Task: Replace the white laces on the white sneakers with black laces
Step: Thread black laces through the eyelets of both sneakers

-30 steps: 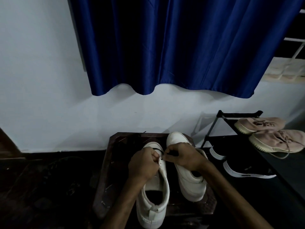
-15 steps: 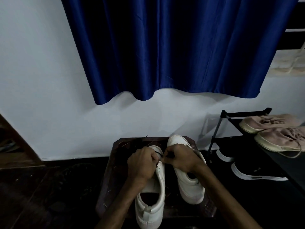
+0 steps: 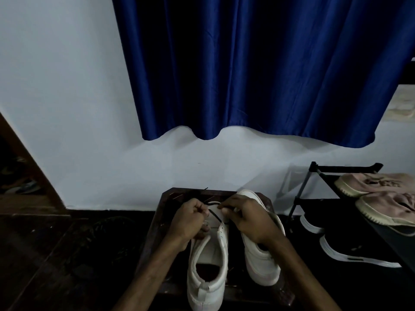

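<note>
Two white sneakers stand heel-toward-me on a small dark wooden stool (image 3: 165, 205). Over the toe end of the left sneaker (image 3: 208, 261) a black lace (image 3: 215, 215) runs slantwise between my hands. My left hand (image 3: 190, 221) grips one end of it with curled fingers. My right hand (image 3: 247, 217) pinches the other end near the eyelets and partly covers the right sneaker (image 3: 261, 263). More black lace (image 3: 199, 194) lies at the stool's far edge. Neither sneaker shows any white lace.
A white wall and a blue curtain (image 3: 258, 75) stand behind the stool. At the right a black shoe rack (image 3: 332, 170) holds pink sneakers (image 3: 381, 194) above black sneakers (image 3: 350, 248). The floor is dark; a wooden frame (image 3: 27, 167) stands at the left.
My hands have drawn slightly apart over the left sneaker's front, so a taut stretch of black lace now shows between them. The view has shifted a little to the left.
</note>
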The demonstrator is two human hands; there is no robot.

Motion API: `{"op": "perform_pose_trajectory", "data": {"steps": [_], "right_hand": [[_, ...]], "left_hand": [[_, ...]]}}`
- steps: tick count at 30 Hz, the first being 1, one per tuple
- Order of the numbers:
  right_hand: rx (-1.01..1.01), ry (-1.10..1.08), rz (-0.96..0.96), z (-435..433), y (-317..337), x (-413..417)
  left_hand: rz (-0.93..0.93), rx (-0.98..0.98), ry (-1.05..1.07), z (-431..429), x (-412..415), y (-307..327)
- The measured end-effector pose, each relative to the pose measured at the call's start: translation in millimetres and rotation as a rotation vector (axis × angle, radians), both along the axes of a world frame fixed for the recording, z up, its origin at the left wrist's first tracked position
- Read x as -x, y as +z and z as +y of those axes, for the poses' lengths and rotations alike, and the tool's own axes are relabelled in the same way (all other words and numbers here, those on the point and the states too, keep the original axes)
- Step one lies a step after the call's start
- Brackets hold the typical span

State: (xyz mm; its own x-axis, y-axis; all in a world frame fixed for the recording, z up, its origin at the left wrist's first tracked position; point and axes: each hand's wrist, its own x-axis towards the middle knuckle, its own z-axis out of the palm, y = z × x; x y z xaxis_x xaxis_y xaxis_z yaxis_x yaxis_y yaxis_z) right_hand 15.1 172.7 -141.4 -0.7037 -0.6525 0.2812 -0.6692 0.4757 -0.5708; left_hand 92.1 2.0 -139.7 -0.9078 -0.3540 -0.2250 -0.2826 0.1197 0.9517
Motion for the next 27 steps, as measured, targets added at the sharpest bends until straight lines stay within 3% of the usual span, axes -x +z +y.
{"op": "perform_pose_trajectory", "data": {"steps": [8,14,18,23,25,27], "right_hand": [[0.096,0.056,-0.252,-0.2,-1.2,-1.0],[0.160,0.041,-0.332,-0.1,-2.4,2.9],[0.147,0.046,-0.389,-9.8,20.3,4.2],[0.699,0.009,-0.628,-45.7,87.4,-8.6],[0.619,0.015,-0.626,-53.1,94.0,-13.1],[0.345,-0.004,-0.546,-55.1,79.7,-17.7]], "left_hand": [[0.247,0.093,-0.112,3.8,-2.6,-7.2],[0.007,0.362,-0.175,-13.4,-19.4,-10.6],[0.020,0.548,-0.204,-6.3,-23.0,-9.5],[-0.014,0.704,-0.186,2.6,-19.1,-6.4],[-0.057,0.709,-0.216,3.8,-16.0,-4.6],[-0.090,0.763,-0.244,4.8,-12.8,1.5]]}}
